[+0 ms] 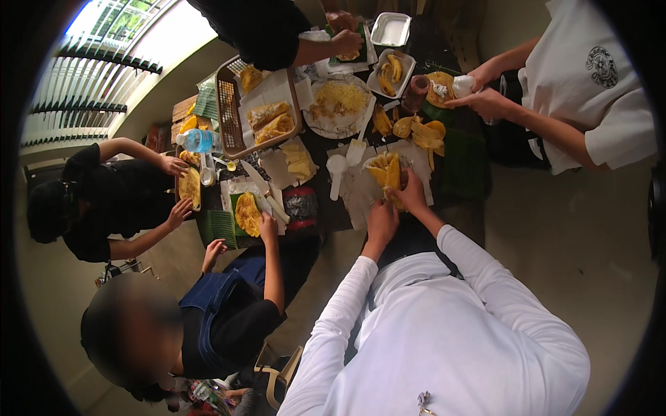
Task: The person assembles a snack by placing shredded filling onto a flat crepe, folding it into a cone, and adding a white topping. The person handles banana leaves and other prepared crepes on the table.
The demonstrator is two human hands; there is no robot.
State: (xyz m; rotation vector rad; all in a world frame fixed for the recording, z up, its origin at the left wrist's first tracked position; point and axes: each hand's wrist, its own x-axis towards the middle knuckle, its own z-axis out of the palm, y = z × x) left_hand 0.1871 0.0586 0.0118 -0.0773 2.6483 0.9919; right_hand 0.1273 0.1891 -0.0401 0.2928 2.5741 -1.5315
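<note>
1 yellow, unevenly folded wrap (383, 168): the right hand (411, 193) grasps it; whether the left hand (382, 220) does, I can't tell.

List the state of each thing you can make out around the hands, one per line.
Yellow food: held, seemingly folded
Right hand: closed on the food's near side
Left hand: at the food's near edge, grip unclear
White scoop: lying down, unheld
Knife: lying down, unheld
Brown basket: uncovered, holding folded wraps
Round plate: holding yellow crumbly pieces
Plastic bottle: capped
</note>
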